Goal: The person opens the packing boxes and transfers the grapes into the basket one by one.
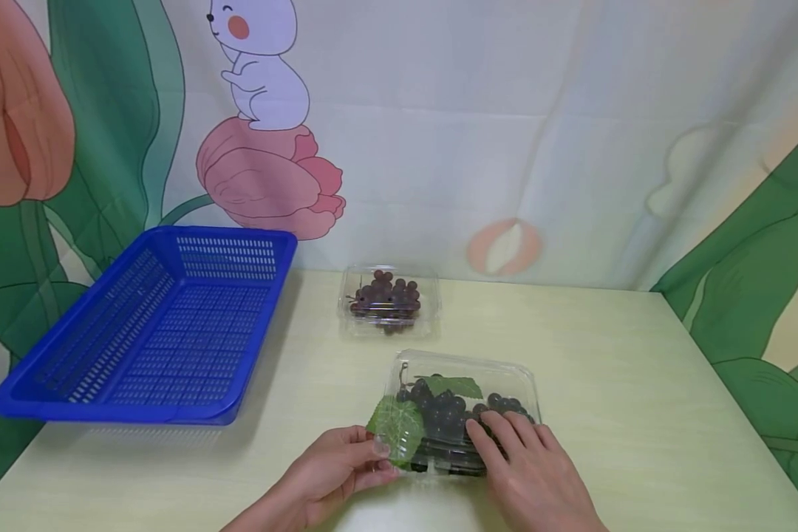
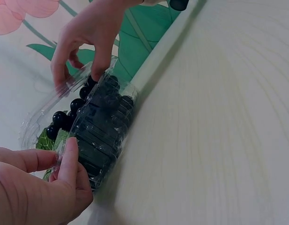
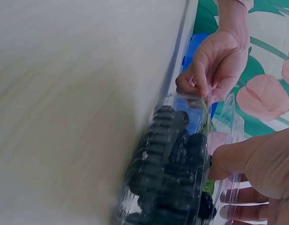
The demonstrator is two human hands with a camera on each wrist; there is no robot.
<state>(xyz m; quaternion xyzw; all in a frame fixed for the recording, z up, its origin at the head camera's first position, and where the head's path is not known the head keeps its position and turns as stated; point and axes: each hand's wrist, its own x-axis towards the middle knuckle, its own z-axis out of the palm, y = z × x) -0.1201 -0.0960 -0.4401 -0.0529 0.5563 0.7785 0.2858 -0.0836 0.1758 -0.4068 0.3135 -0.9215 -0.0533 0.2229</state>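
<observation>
A clear plastic clamshell box holds a bunch of dark grapes with green leaves around them. Its lid is raised a little from the base, leaving a gap along the front. My left hand pinches the box's front left corner between thumb and fingers, beside a leaf. My right hand is at the front right, its fingers over the outside of the lid and its thumb in the gap, close to the grapes, as the right wrist view shows.
Behind stands a second clear clamshell box with reddish-purple grapes inside. A blue perforated plastic basket sits at the left of the pale table. A printed curtain hangs along the table's back edge.
</observation>
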